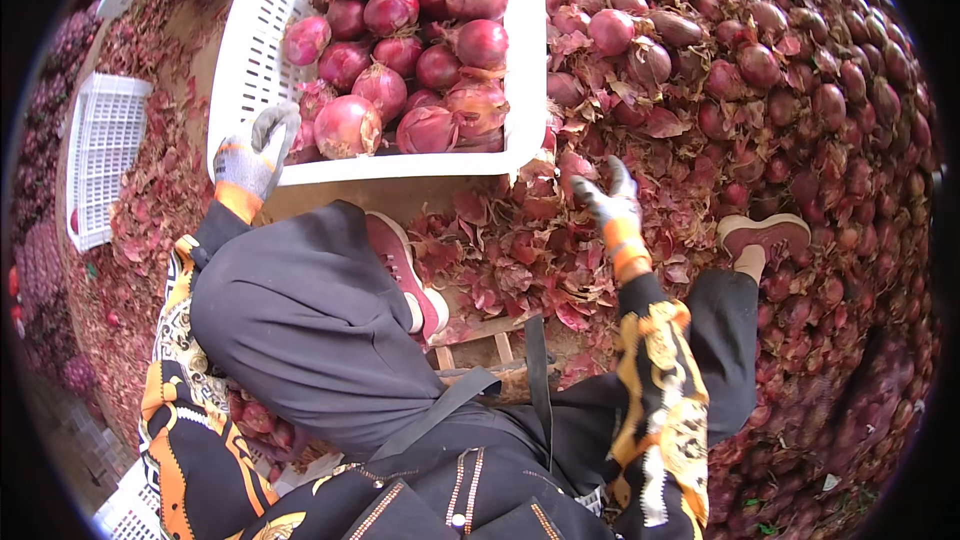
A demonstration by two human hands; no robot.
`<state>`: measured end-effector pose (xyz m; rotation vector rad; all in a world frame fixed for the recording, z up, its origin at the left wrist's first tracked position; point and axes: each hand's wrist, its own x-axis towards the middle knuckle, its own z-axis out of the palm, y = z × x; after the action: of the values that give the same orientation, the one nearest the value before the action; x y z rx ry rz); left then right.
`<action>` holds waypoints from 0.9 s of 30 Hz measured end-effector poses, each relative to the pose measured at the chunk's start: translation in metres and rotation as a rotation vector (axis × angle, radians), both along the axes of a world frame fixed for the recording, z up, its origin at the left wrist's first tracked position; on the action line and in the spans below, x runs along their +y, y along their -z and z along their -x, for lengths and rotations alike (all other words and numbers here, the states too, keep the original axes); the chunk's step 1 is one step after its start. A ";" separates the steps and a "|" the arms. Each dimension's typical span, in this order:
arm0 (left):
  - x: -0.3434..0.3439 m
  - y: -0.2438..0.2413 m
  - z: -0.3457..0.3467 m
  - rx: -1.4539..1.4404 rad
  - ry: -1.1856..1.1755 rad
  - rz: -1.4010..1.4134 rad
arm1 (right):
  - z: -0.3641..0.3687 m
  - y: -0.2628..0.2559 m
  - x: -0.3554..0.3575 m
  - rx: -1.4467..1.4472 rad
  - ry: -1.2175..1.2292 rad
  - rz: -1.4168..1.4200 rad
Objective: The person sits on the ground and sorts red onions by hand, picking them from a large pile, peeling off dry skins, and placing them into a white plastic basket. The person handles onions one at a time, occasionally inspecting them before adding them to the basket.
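Note:
A white slatted plastic crate (375, 169) stands before me, partly filled with red onions (382, 90). At its near left corner is my left hand (259, 146), in a grey glove with an orange cuff. Its fingers curl over the rim; whether they grip it, I cannot tell. My right hand (611, 195), gloved likewise, hovers just right of the crate's near right corner. Thumb and fingers are spread there with nothing between them, over loose onion skins (517, 255).
A large heap of red onions (780, 105) spreads along the right side. Another white crate (109, 157) stands at the left, with filled mesh sacks (41, 262) beyond it. Between my feet lies a wooden slatted frame (480, 345). A red shoe (405, 270) is close to the near crate.

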<state>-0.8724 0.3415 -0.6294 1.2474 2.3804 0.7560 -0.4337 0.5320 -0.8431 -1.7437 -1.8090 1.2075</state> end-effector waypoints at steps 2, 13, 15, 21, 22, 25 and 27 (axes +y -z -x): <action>-0.010 0.017 0.013 -0.047 -0.019 -0.031 | 0.033 0.011 -0.021 -0.308 -0.112 0.132; -0.013 0.006 0.010 -0.027 -0.006 0.005 | 0.001 -0.095 -0.104 -0.305 -0.888 0.326; -0.009 0.003 0.006 -0.034 -0.014 0.012 | 0.023 -0.093 -0.072 -0.163 -0.352 0.159; -0.006 0.002 0.000 -0.075 0.013 -0.067 | 0.113 0.006 -0.054 -0.444 -0.276 0.060; -0.011 0.000 0.003 0.022 0.057 -0.050 | 0.121 0.003 -0.055 -0.465 -0.269 0.211; 0.004 -0.003 -0.004 0.047 0.069 0.053 | 0.087 0.038 -0.044 -0.121 -0.190 0.282; 0.000 -0.001 0.000 0.134 0.074 0.047 | 0.061 0.049 -0.049 0.344 -0.072 0.350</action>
<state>-0.8719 0.3413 -0.6288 1.3987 2.4258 0.6081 -0.4945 0.4830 -0.8925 -1.5224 -1.5375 1.8172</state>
